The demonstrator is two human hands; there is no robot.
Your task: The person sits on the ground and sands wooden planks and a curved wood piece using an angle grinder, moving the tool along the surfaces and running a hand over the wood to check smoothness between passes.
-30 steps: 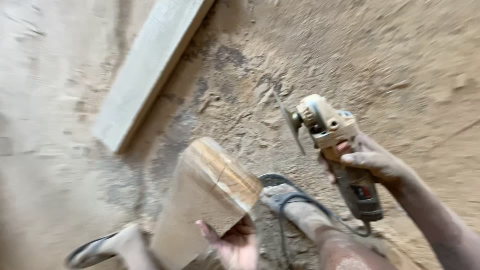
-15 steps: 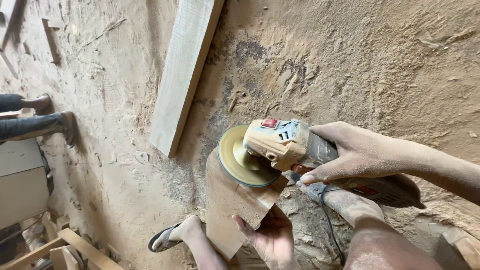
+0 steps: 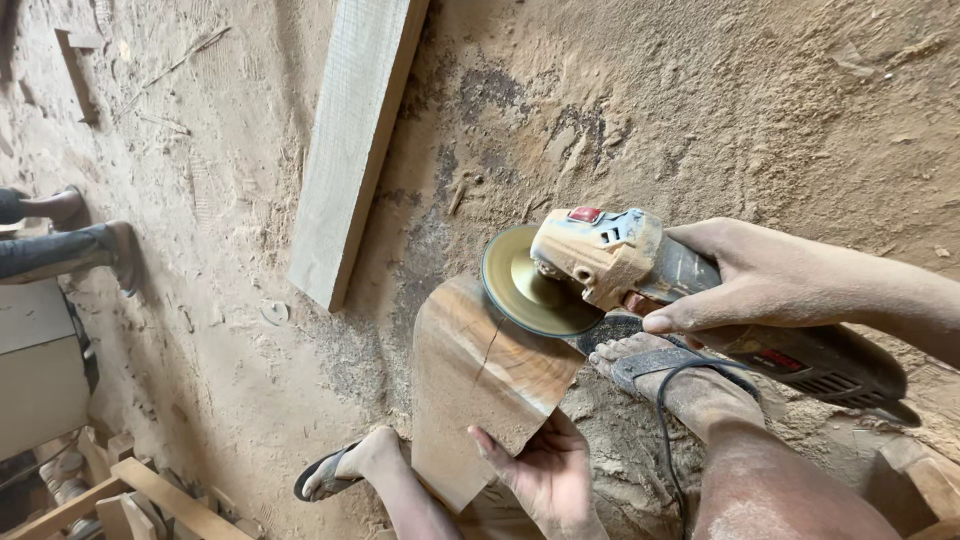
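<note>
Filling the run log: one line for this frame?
left hand: holds wood piece | right hand: grips angle grinder | disc: at wood's top edge | floor: sawdust

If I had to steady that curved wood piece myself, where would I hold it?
Probably at its lower edge, from the near side, as the left hand does now. The wood piece stands tilted between the feet, and the grinder in the right hand has its disc at the upper edge, so the bottom keeps fingers farthest from it.
</note>
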